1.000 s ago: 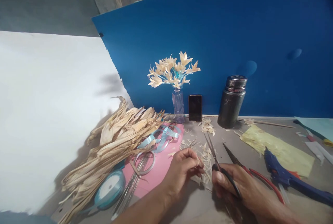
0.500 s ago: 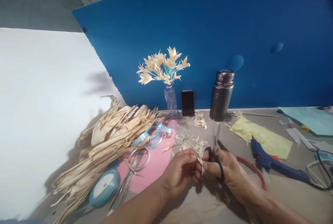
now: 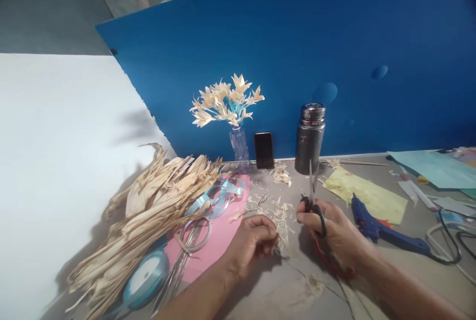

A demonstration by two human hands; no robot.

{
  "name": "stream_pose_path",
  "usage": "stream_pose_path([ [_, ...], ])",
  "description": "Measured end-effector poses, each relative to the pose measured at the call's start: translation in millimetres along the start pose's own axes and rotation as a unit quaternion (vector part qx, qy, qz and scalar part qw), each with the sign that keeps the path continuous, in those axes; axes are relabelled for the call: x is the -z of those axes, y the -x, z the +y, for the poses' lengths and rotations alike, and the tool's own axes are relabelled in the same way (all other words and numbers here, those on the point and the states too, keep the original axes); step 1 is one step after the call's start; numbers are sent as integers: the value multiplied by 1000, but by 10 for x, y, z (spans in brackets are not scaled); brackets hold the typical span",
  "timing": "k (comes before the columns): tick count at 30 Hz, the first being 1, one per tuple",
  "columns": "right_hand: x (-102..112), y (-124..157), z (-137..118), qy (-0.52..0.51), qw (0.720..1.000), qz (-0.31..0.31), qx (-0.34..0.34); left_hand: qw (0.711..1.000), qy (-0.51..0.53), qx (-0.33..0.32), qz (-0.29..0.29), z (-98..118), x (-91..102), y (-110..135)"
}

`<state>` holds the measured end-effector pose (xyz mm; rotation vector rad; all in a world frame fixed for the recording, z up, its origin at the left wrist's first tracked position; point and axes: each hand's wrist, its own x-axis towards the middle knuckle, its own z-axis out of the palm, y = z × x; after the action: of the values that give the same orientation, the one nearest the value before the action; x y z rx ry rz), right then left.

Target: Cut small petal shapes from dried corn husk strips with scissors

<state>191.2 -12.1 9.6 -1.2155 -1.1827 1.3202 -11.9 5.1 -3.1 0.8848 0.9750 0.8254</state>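
My right hand [image 3: 334, 228] is closed around the dark handles of a pair of scissors [image 3: 311, 186], whose blades point upward and stand slightly apart. Low over the table, my left hand [image 3: 253, 238] has its fingers curled and pressed together; whatever is between them is too small or hidden to name. Small cut corn husk scraps [image 3: 283, 216] lie just beyond its fingertips. Partly behind my right hand is a red-handled tool [image 3: 327, 260]. A larger pale husk piece [image 3: 303, 288] rests on the table in front of me.
Dried corn husks [image 3: 159, 206], a blue ribbon roll [image 3: 146, 278] and wires [image 3: 178, 265] lie left, beside pink paper [image 3: 232, 211]. Behind stand a vase of husk flowers [image 3: 241, 149], a phone [image 3: 264, 150] and a flask [image 3: 309, 139]. Right is a blue glue gun [image 3: 386, 233].
My hands have moved apart: the right went rightward with the scissors, off the small husk piece that both hands touched. The left is lower, by the scraps. The view shifted slightly.
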Motion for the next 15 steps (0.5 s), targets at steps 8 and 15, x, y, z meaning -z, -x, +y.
stream_pose_path([
  [8, 156, -148, -8, 103, 993, 57, 25, 993, -96, -47, 55, 324, -2, -626],
  [15, 236, -299, 103, 150, 986, 58, 46, 990, -120, -64, 29, 612, -338, -1116],
])
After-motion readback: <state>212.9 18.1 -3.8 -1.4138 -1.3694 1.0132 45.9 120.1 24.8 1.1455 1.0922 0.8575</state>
